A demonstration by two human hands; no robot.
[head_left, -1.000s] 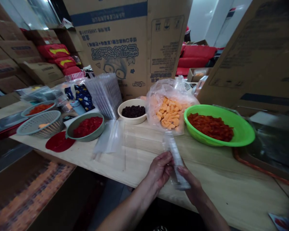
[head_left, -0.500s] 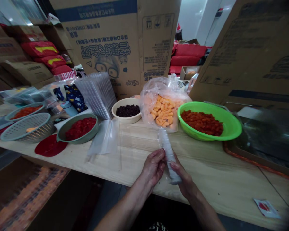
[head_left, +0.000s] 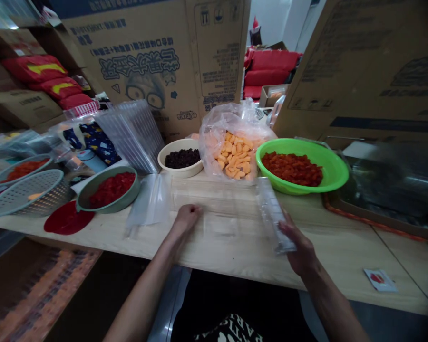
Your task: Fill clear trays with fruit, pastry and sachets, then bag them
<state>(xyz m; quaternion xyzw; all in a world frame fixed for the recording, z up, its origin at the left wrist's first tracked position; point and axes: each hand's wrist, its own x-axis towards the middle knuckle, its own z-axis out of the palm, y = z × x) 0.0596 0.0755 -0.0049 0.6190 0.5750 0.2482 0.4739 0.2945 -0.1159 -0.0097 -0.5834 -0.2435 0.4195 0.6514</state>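
Note:
My left hand (head_left: pixel 188 216) is closed at the left part of a blurred clear plastic tray (head_left: pixel 219 216), low over the wooden table. My right hand (head_left: pixel 299 244) grips a stack of clear plastic trays (head_left: pixel 274 216), tilted upright, at its lower right side. Behind the hands are a cream bowl of dark pieces (head_left: pixel 181 159), a clear bag of orange pieces (head_left: pixel 235 154) and a green bowl of red-orange pieces (head_left: pixel 294 170). Flat clear bags (head_left: pixel 148 202) lie left of my left hand.
On the left stand a grey-green bowl of red pieces (head_left: pixel 109 190), a red disc (head_left: pixel 68 218), a grey basket (head_left: pixel 28 194) and upright clear trays (head_left: pixel 131 135). Tall cardboard boxes (head_left: pixel 146 61) rise behind. A small packet (head_left: pixel 380 279) lies front right; a dark covered tray (head_left: pixel 388 190) is at right.
My hands have moved apart: the left went left and away from the stack, the right went right with the stack. A blurred clear tray now shows between them. The view has shifted slightly.

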